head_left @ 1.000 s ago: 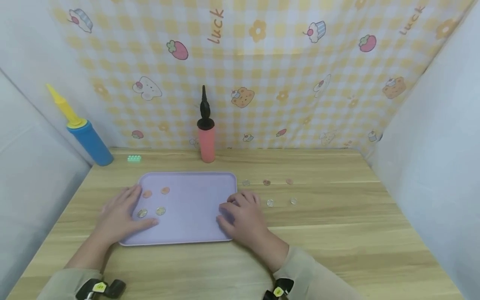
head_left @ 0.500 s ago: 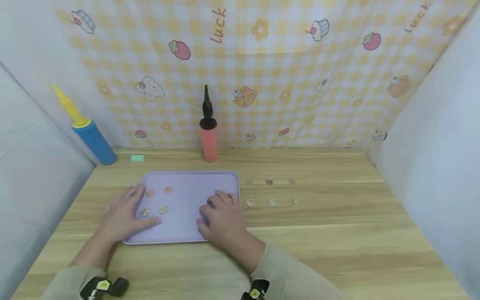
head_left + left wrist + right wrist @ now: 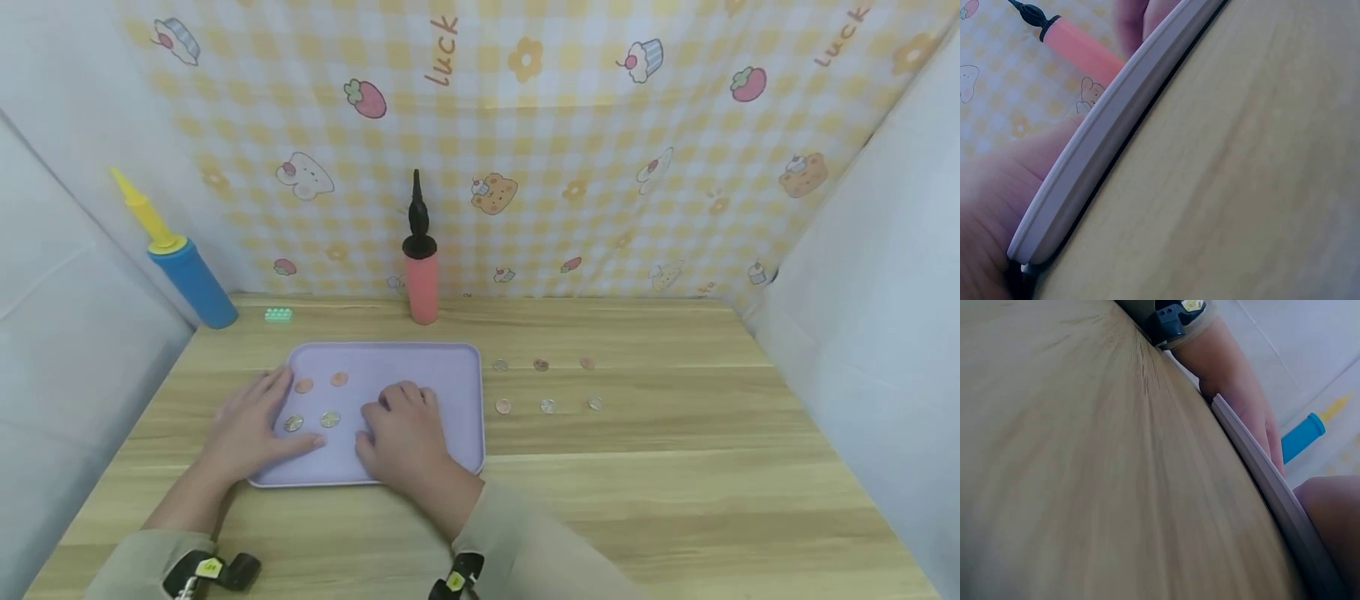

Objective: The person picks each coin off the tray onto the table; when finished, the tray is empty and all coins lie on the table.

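A lilac tray (image 3: 457, 433) lies flat on the wooden table. Over its left edge my left hand (image 3: 243, 429) rests, fingers extended along the rim and thumb stretched across the tray's surface. Two copper coins (image 3: 340, 378) and two yellowish coins (image 3: 330, 419) lie in two rows beside that hand. My right hand (image 3: 408, 437) is over the tray's lower middle, its fingers bent downward. Whether they pinch anything is hidden beneath the hand. In the left wrist view the tray's side (image 3: 1110, 112) crosses in front of my left hand (image 3: 997, 181).
Right of the tray, several coins (image 3: 548, 407) lie in two rows on the table (image 3: 675, 467). A pink pump (image 3: 422, 287) with a black nozzle stands behind the tray. A blue-and-yellow pump (image 3: 197, 283) leans at the far left, near a mint-green toy brick (image 3: 278, 315).
My right hand has moved left from the tray's right edge to its middle, uncovering a copper coin on the table. My left hand has stayed on the tray's left edge.
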Demonstrator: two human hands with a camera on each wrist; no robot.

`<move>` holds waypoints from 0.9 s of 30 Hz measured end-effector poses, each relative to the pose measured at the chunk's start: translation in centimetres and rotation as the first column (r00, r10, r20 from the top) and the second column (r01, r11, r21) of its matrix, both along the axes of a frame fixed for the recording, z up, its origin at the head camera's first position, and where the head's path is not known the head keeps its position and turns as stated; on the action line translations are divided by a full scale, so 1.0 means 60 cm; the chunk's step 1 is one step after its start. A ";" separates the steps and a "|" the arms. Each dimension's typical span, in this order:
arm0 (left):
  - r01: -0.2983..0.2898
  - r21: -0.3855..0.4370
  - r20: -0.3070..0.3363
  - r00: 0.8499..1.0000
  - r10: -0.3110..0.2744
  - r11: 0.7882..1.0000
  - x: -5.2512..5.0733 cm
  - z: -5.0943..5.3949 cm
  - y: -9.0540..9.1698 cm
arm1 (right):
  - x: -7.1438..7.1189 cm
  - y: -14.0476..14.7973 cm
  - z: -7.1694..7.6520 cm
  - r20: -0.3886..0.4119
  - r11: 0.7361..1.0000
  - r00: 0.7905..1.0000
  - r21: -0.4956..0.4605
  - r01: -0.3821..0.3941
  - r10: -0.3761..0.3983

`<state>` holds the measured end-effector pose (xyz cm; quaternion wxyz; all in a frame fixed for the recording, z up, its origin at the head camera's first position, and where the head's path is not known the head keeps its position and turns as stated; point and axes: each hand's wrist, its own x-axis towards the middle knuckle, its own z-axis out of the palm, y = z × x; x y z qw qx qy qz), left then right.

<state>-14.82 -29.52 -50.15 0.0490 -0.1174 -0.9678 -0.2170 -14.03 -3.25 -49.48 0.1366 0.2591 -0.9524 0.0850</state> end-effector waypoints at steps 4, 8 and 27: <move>0.001 0.000 0.000 1.000 -0.001 1.000 0.001 0.000 -0.002 | 0.000 -0.027 -0.001 0.065 1.000 0.998 0.018 0.014 -0.015; -0.007 -0.002 0.023 1.000 0.007 1.000 0.003 -0.002 -0.005 | 0.002 -0.042 -0.003 0.106 0.996 0.994 0.086 -0.002 -0.008; 0.002 0.003 0.020 1.000 -0.002 1.000 0.001 0.002 -0.002 | 0.001 -0.037 -0.004 0.114 0.999 0.993 0.009 -0.032 0.031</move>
